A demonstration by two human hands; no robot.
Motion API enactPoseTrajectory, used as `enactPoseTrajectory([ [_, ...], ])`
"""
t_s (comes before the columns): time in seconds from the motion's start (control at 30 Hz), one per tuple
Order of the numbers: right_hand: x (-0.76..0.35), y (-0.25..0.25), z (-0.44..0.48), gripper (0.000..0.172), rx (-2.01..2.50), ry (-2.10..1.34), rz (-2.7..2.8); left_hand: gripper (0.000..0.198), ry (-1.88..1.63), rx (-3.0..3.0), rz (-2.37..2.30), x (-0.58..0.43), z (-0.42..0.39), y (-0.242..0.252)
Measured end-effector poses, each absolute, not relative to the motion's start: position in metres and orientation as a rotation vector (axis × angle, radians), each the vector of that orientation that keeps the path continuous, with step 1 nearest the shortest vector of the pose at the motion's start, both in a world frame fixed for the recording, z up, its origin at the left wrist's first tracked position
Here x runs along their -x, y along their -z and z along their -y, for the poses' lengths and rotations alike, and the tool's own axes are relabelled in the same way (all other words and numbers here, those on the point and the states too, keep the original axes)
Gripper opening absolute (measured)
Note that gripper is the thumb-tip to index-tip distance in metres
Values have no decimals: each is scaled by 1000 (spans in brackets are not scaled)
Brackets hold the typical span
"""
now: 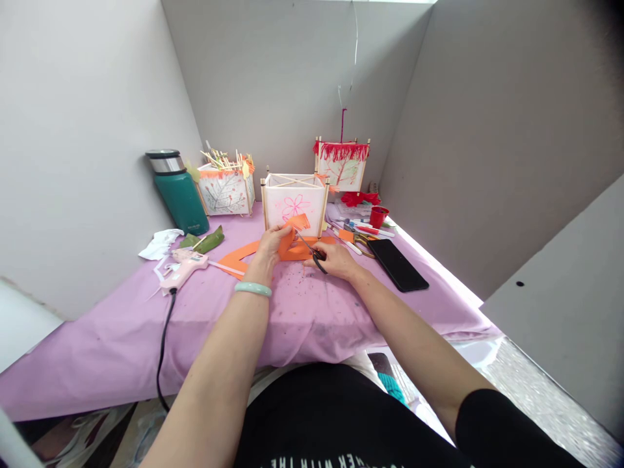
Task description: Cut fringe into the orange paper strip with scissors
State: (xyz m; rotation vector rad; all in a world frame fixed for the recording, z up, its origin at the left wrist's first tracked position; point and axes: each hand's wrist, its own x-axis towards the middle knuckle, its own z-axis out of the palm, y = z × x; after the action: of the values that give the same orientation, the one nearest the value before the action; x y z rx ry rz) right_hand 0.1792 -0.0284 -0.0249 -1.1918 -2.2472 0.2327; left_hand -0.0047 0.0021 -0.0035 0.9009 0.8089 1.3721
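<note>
Left hand: fingers pinched together on orange paper
Right hand: closed around scissors, blades at the paper
Paper: held up before the white lantern, above purple cloth

Arms extended, left hand pinching, right hand curled

You have open desk between your forearms, back to the near edge. Just beyond your left hand, the middle lantern blocks you. Leftward, the glue gun, its trailing cord and the bottle stand in the way; rightward, the phone does.
</note>
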Motion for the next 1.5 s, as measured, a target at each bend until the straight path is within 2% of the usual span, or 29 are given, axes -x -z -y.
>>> enactPoseTrajectory([
  [0.47, -178, 24, 30, 41, 1190, -215, 2242, 9, -1344, -917, -805, 3, -3, 5],
  [1.5, -178, 27, 27, 44, 1184, -204, 2213, 9, -1274, -975, -803, 2, 2, 3],
])
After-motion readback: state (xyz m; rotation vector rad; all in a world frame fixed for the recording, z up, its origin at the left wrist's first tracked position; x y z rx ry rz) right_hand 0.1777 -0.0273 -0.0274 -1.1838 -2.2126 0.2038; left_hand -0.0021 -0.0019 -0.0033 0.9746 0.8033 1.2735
